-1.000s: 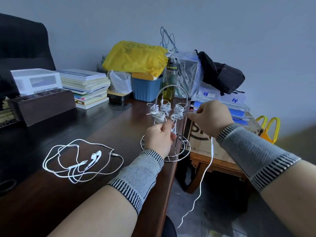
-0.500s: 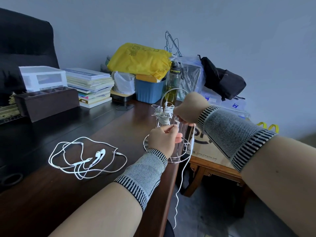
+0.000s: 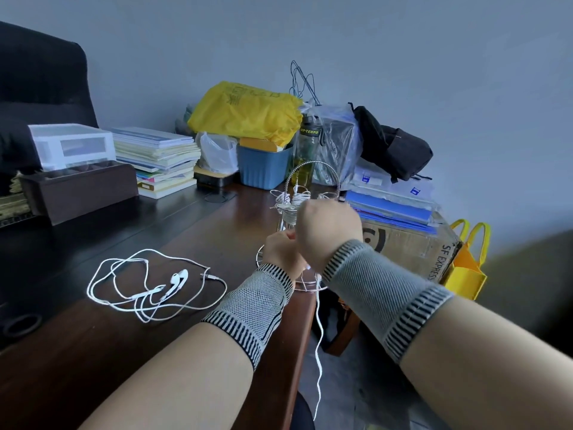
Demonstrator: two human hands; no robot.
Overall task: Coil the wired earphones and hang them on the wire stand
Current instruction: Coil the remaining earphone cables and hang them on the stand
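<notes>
Head view. Left hand curled, fingertips pinched on white cord in front of wire stand. Right hand fisted over the left, knuckles to camera; fingers hidden, grip cannot be told. Cord hanging from between the hands, past the desk edge toward the floor. Coiled earphones on the stand's hooks, partly blocked by the right hand. Loose earphones on the desk, left, well apart. Blue bin and bottle behind the stand.
</notes>
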